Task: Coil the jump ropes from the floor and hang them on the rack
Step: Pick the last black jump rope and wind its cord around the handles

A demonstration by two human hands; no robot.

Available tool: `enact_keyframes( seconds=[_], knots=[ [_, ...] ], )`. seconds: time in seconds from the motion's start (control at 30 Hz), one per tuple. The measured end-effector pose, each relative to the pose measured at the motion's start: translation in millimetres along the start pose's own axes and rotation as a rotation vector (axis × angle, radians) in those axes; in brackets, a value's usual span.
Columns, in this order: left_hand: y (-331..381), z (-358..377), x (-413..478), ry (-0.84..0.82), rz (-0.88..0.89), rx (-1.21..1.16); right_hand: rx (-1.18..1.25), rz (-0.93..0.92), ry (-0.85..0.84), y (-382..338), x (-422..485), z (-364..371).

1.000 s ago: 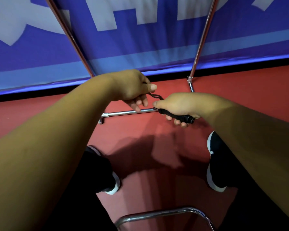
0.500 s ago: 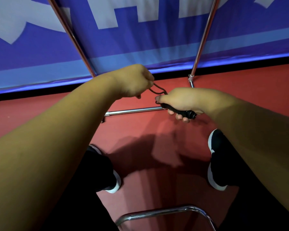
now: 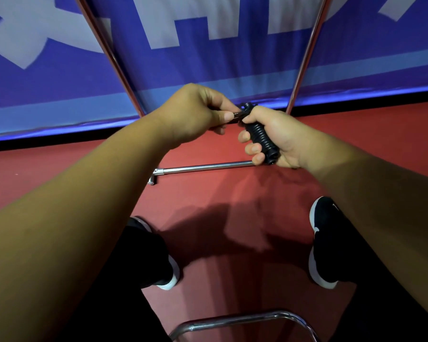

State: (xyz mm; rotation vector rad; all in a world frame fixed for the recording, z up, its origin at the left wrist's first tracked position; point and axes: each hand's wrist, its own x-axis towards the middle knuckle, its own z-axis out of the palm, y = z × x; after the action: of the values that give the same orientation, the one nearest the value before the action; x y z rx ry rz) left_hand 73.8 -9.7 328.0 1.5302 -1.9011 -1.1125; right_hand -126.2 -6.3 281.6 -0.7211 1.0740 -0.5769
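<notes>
We count one jump rope [image 3: 260, 139], a tight black coil held in the air above the red floor [image 3: 220, 198]. Its long axis slants from its far end, by the left hand [image 3: 195, 112], down and rightward toward the person. The grip of the right hand [image 3: 279, 137] is curled round the coil, the left grip pinches the rope end at the coil's far tip between thumb and forefinger, and beyond we see the rack [image 3: 203, 167] with two chrome uprights and, below, two black shoes [image 3: 323, 243].

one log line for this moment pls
stage: coiling | right hand: grips wound jump rope | left hand: pinches its end | rack: rope not yet hung
</notes>
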Motion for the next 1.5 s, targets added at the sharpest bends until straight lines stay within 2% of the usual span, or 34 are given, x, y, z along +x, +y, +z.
enact_keyframes(
  seconds=[0.17,0.33,0.43,0.53,0.63,0.77,0.9,1.1,1.27,1.5],
  knots=[
    [-2.2,-4.7,-3.0,-0.032,-0.017,-0.050,0.068,-0.027,-0.089,-8.1,-6.5,-1.7],
    [1.1,-11.3,-4.1,-0.094,0.000,-0.044,-0.018,-0.065,0.063,-3.1,-2.6,10.9],
    [-0.4,-18.6,-1.5,-0.075,-0.040,-0.089,-0.027,-0.105,0.115,-3.9,-2.0,13.5],
    [-6.8,-14.0,2.4,0.019,-0.125,-0.285,-0.102,-0.196,0.179,-7.2,-5.1,18.2],
    [-15.3,1.7,7.7,0.155,-0.271,-0.614,-0.155,-0.295,0.193,-8.0,-7.4,23.9],
    [-16.6,19.8,14.4,0.275,-0.355,-0.919,-0.385,-0.388,0.218,-2.5,-3.2,30.8],
    [-11.4,30.8,18.8,0.204,-0.405,-0.981,-0.571,-0.457,0.314,5.5,2.2,31.3],
    [-9.6,38.7,12.6,0.016,-0.558,-0.972,-0.650,-0.486,0.377,8.4,4.6,28.1],
    [-15.2,36.5,18.5,0.190,-0.506,-1.108,-0.630,-0.488,0.435,8.0,7.3,25.4],
    [-9.5,37.8,11.5,0.179,-0.416,-0.907,-0.540,-0.469,0.400,8.1,3.5,28.7]
  ],
)
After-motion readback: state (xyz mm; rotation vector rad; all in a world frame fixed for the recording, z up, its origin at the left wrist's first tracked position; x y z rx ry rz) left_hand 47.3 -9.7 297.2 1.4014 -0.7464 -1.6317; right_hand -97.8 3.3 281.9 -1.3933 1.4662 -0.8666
